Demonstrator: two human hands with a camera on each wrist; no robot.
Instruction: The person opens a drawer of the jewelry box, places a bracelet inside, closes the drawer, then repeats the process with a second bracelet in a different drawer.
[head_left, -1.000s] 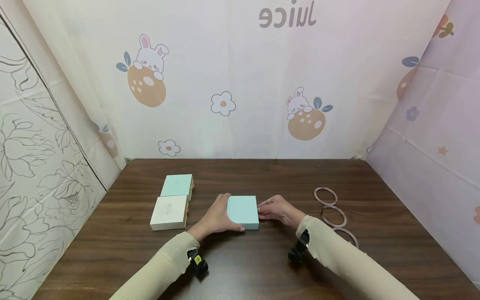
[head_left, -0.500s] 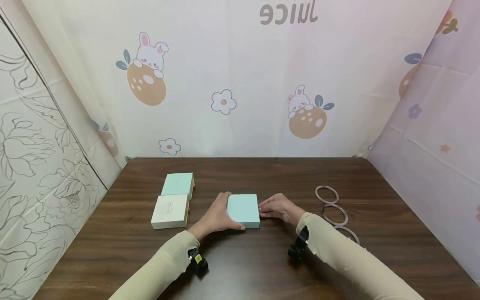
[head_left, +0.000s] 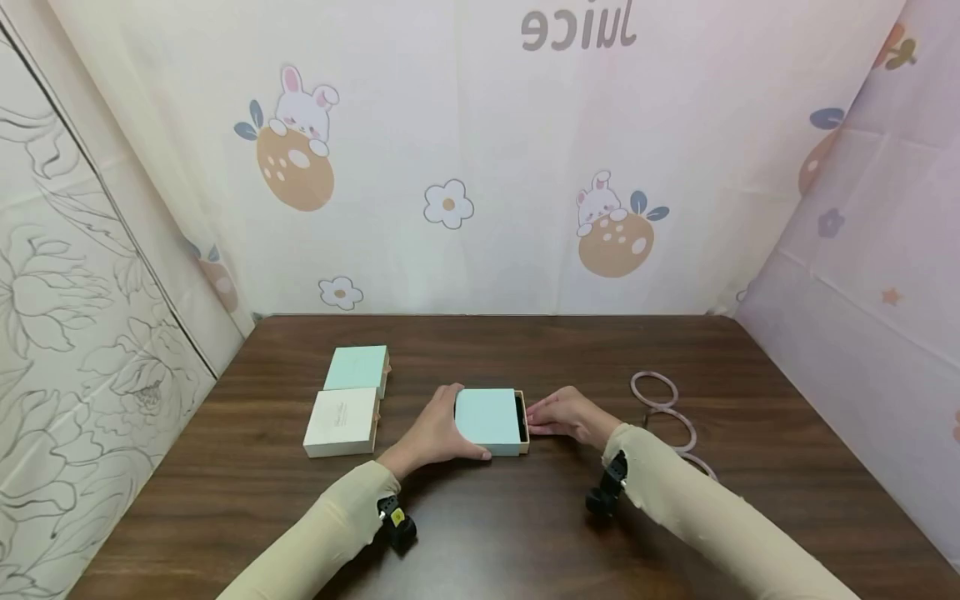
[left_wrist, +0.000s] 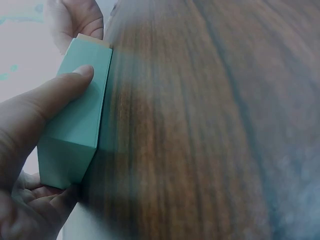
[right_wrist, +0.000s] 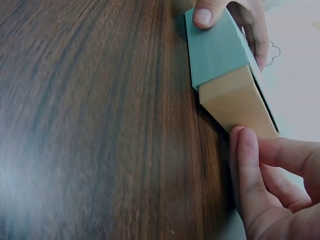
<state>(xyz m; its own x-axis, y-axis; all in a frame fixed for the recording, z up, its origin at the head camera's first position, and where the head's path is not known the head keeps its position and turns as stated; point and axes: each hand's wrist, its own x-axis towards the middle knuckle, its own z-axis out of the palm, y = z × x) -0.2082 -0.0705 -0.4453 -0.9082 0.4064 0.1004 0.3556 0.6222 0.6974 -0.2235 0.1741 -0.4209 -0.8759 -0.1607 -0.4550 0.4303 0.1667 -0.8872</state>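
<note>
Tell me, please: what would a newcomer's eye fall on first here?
Probably the mint box in the middle of the table, held by the left hand, with its tan drawer partly out and the right hand at the drawer's end. Next, perhaps, the rabbit-printed cloth behind the table, then the pale rings at the table's right.

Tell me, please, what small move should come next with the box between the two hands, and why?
Probably the right hand should draw the tan drawer a little further out, while the left hand steadies the mint cover. The drawer shows only a narrow opening beyond the cover, and the right fingertips are at its front end.
</note>
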